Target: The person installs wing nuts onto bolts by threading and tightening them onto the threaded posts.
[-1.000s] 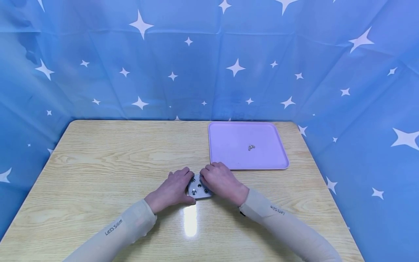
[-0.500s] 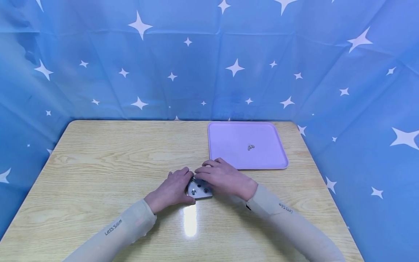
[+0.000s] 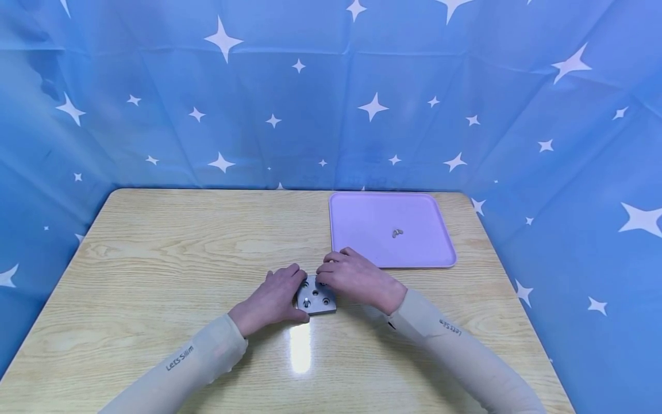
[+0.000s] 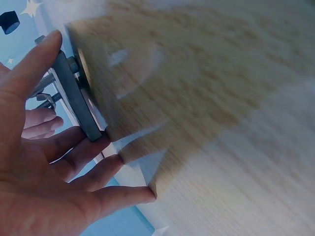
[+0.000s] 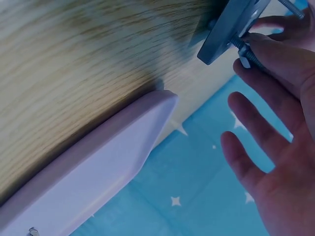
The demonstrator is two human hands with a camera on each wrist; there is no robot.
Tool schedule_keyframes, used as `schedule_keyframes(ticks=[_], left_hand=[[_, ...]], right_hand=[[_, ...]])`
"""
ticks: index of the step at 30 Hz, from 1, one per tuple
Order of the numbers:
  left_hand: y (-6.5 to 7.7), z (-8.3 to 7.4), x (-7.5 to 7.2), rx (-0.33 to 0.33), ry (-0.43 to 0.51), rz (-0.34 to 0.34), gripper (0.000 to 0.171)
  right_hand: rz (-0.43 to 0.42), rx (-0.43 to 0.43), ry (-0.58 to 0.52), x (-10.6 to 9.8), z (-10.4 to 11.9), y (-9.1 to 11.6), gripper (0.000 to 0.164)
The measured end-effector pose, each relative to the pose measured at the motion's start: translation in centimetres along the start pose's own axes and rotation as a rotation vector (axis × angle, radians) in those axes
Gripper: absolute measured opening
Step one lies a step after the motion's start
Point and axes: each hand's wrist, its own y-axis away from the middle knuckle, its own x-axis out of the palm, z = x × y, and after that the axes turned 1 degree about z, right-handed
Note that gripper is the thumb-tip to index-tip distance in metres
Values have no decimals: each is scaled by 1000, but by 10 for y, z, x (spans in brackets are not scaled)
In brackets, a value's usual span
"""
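Note:
A grey metal plate [image 3: 315, 296] with several holes lies near the table's middle. My left hand [image 3: 274, 299] grips its left side, the thumb at the near edge and fingertips at the far one. In the left wrist view, the plate [image 4: 76, 96] sits between that thumb and the index finger, with the other fingers spread towards the table. Threaded bolts stand up through the plate. My right hand [image 3: 359, 282] is over its far right corner. In the right wrist view, thumb and index finger pinch a wing nut [image 5: 244, 56] on one bolt, the remaining fingers spread.
A purple tray [image 3: 362, 230] lies at the back right, just beyond my right hand. Small metal pieces [image 3: 397, 233], apparently wing nuts, lie in it. The wooden table [image 3: 181, 247] ends at a blue curtain [image 3: 310, 115] with white stars.
My right hand has rolled over at the plate's far right corner, its fingers going from bunched to more extended, and has shifted slightly. The left hand and plate stay put.

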Motion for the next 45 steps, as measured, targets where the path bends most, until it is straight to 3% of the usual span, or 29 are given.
schedule_keyframes(ticks=[8,16,26,31,36,41,45], left_hand=[[-1,0,0,-14,2,7,69],[-1,-1,0,-20,12,12,69],[-1,-1,0,-16,9,2,69],[-1,-1,0,-11,5,-2,69],[0,0,1,-1,-3,-9,67],[0,0,0,-9,14,-2,67],[0,-1,0,-14,21,6,69]], right_hand=[[-4,15,-7,3,1,-3,11],[-81,24,51,10,9,-4,6],[-94,234,-140,13,21,-8,14],[-61,268,-159,12,19,-6,21],[-23,179,-177,4,7,0,39],[12,18,-122,-2,-4,4,33],[23,-21,-84,-3,-7,4,31]])
